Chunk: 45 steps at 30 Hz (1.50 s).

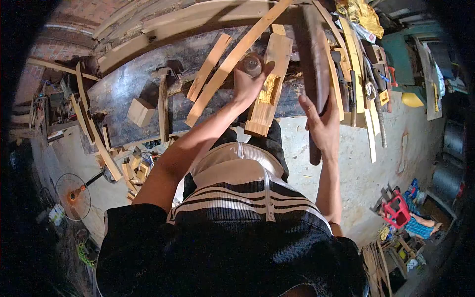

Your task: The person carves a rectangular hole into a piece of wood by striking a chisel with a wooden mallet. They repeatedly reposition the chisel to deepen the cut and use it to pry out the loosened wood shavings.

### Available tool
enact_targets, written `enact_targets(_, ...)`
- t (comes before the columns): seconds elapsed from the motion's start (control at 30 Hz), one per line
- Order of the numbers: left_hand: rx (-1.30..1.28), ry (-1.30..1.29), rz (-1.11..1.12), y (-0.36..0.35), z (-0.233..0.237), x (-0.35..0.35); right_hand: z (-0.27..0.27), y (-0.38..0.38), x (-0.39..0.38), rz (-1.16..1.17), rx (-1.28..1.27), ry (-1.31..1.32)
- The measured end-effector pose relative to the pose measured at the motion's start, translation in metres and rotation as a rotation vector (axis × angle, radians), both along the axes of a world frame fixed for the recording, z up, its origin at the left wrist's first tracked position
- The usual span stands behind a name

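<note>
My left hand (247, 86) is closed around an upright round-topped tool handle (252, 64), seen from above; its lower end is hidden. Just right of it, a wooden block (278, 57) lies on the dark workbench (118, 81), with a bright yellowish recess (268, 90) cut into its face. My right hand (322, 123) grips a long dark wooden bar (312, 59), which passes between thumb and fingers and is blurred towards its far end. The bar's near end hangs past the bench edge, beside the wrist.
Two wooden strips (210, 67) lie left of my left hand. Farther left are a hammer (164, 99) and a small wood cube (141, 112). Tools and slats (366, 84) crowd the bench's right end. On the floor are a fan (73, 196) and a red stool (397, 210).
</note>
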State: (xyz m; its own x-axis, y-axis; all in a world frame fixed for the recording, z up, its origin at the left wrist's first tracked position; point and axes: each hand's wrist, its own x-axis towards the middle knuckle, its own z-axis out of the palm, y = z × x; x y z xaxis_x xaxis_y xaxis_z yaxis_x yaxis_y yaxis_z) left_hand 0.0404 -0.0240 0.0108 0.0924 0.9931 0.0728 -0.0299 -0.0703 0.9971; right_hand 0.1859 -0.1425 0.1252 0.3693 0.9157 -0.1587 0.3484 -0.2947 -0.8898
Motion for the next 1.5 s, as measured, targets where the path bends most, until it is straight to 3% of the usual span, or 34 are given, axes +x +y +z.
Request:
enact_targets(0.03, -0.081, -0.231, -0.032, 0.002, -0.001, 0.005, 0.014, 0.003, -0.006, -0.033, 0.057, 0.056)
enact_targets(0.1, 0.06, 0.053, -0.078, -0.007, 0.009, -0.003, 0.04, 0.013, -0.016, 0.01, 0.259, 0.139)
enact_targets(0.23, 0.245, 0.24, -0.065, -0.017, 0.001, 0.005, 0.037, 0.02, -0.017, 0.19, 0.308, -0.159)
enact_targets(0.3, -0.262, -0.59, -0.095, -0.025, -0.008, 0.016, 0.024, 0.027, -0.01, 0.418, -0.059, -0.564)
enact_targets(0.33, -0.262, -0.592, -0.097, -0.026, -0.008, 0.015, 0.017, 0.026, -0.008, 0.404, -0.013, -0.533)
enact_targets(0.43, -0.016, 0.044, -0.029, -0.021, -0.004, 0.001, 0.018, 0.027, -0.006, 0.37, 0.074, -0.417)
enact_targets(0.5, -0.032, -0.018, -0.08, -0.023, -0.001, -0.002, 0.031, 0.022, -0.017, 0.307, 0.216, -0.254)
enact_targets(0.57, 0.213, -0.07, -0.086, -0.025, 0.007, 0.002, 0.022, 0.02, -0.019, 0.324, 0.228, -0.377)
enact_targets(0.6, 0.265, -0.093, -0.035, -0.031, 0.003, 0.007, 0.015, 0.022, -0.016, 0.406, 0.048, -0.439)
enact_targets(0.63, 0.265, -0.097, -0.05, -0.03, -0.003, 0.006, 0.009, 0.023, -0.015, 0.42, 0.023, -0.492)
enact_targets(0.73, -0.128, -0.287, -0.068, -0.015, -0.015, -0.005, -0.009, 0.02, -0.013, 0.396, 0.047, -0.476)
enact_targets(0.77, 0.053, -0.09, -0.065, -0.01, -0.017, -0.012, -0.017, 0.015, -0.014, 0.339, 0.057, -0.401)
enact_targets(0.83, -0.129, -0.225, 0.009, -0.013, 0.001, -0.013, -0.027, 0.007, -0.017, 0.274, 0.066, -0.329)
enact_targets(0.9, -0.237, -0.189, -0.008, -0.015, 0.002, -0.014, -0.035, -0.001, -0.019, 0.196, -0.002, -0.197)
enact_targets(1.0, -0.057, 0.009, 0.026, -0.008, -0.003, -0.014, -0.046, -0.014, -0.012, 0.176, -0.04, -0.244)
enact_targets(1.1, 0.009, 0.039, 0.023, -0.004, -0.006, -0.013, -0.048, -0.018, 0.005, 0.18, -0.068, -0.163)
enact_targets(1.2, 0.017, 0.007, 0.039, -0.007, -0.012, -0.008, -0.044, -0.021, 0.026, 0.167, -0.252, -0.178)
enact_targets(1.37, 0.055, -0.053, 0.082, -0.012, 0.018, 0.001, -0.042, -0.025, 0.051, 0.166, -0.215, -0.204)
enact_targets(1.5, 0.118, -0.017, 0.041, -0.015, 0.016, 0.002, -0.041, -0.018, 0.057, 0.241, -0.182, -0.302)
